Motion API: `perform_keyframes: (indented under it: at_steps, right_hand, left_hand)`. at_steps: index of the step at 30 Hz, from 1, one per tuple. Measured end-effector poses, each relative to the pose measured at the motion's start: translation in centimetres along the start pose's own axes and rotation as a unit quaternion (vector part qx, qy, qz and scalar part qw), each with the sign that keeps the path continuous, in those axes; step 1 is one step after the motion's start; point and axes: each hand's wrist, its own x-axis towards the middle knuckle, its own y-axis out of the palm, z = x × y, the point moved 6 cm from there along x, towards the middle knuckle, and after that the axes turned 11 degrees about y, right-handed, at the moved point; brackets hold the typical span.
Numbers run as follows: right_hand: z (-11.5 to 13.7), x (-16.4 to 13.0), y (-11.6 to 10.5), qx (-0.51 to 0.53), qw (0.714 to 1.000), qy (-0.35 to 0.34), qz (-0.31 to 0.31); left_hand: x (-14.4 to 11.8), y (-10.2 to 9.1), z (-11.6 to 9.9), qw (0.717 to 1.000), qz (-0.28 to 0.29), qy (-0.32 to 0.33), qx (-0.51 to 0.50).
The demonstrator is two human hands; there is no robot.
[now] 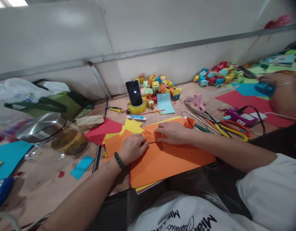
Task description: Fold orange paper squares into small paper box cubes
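Head view, looking down at your worktable: your two hands meet at the centre of the frame over a stack of coloured paper. Your left hand [133, 148], a green bead bracelet [119, 160] on its wrist, lies palm-down with fingers curled, pressing a small orange paper piece [151, 136] flat. Your right hand [170, 132] presses the same piece from 3 o'clock, fingers together and fingertips pinning its fold. Neither hand lifts anything.

The piece lies on one large orange sheet [167, 160], whose long axis runs from about 8 o'clock to 2 o'clock. One folded orange box [190, 122] sits just beyond your right hand at 1 o'clock. Yellow sheets [132, 126] and one red sheet [102, 131] fan out at 11 o'clock.

One black phone [134, 92] stands upright in one roll of yellow tape [137, 108] at 12 o'clock; one heap of folded paper cubes [157, 86] lies behind it, a second heap [215, 75] at 2 o'clock. One pink glue gun [197, 101] and one pair of orange-and-yellow scissors [231, 128] lie at 3 o'clock. One glass jar with a metal lid [54, 133] stands at 9 o'clock.

A second person's hand [276, 81] works at the far right. Lettering on your white shirt [186, 218] is upside down and only partly readable.
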Motion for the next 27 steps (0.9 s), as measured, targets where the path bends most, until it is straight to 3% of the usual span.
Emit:
perform_keyframes:
  at_steps: [3, 5, 8, 10, 13, 17, 20, 23, 25, 27]
  right_hand:
    - [-0.4, 0.8, 0.9, 0.035, 0.998, -0.052, -0.030]
    - [-0.3, 0.7, 0.7, 0.053, 0.988, -0.109, -0.097]
    - [0.9, -0.5, -0.5, 0.065, 0.949, -0.213, -0.223]
    - [1.9, -1.5, -1.2, 0.059, 0.922, -0.259, -0.283]
    - [2.9, -2.6, -2.0, 0.039, 0.895, -0.288, -0.339]
    - [3.3, -2.9, -1.7, -0.021, 0.894, -0.290, -0.340]
    - [3.6, -2.8, -1.3, -0.055, 0.899, -0.290, -0.325]
    - [4.0, -2.7, -1.0, -0.060, 0.899, -0.292, -0.320]
    - [4.1, -2.6, -0.9, -0.049, 0.899, -0.288, -0.325]
    - [3.9, -2.5, -0.9, -0.038, 0.898, -0.281, -0.338]
  left_hand:
    - [0.0, -0.7, 0.2, 0.999, -0.049, -0.006, -0.011]
    - [-0.2, -1.5, 0.7, 0.992, -0.119, -0.032, -0.034]
    - [-0.5, -2.2, 1.6, 0.969, -0.207, -0.070, -0.113]
    - [-0.5, -1.6, 1.9, 0.955, -0.200, -0.081, -0.203]
    - [-0.4, 0.1, 1.9, 0.918, -0.136, -0.106, -0.357]
    - [-0.5, 1.1, 1.6, 0.857, -0.091, -0.140, -0.488]
    - [-0.4, 0.4, 1.1, 0.885, -0.094, -0.137, -0.435]
    - [0.2, -0.1, -0.4, 0.920, -0.056, -0.079, -0.380]
    - [0.5, -0.3, -1.2, 0.925, -0.049, -0.044, -0.373]
    - [0.5, -0.5, -1.1, 0.921, -0.079, -0.045, -0.379]
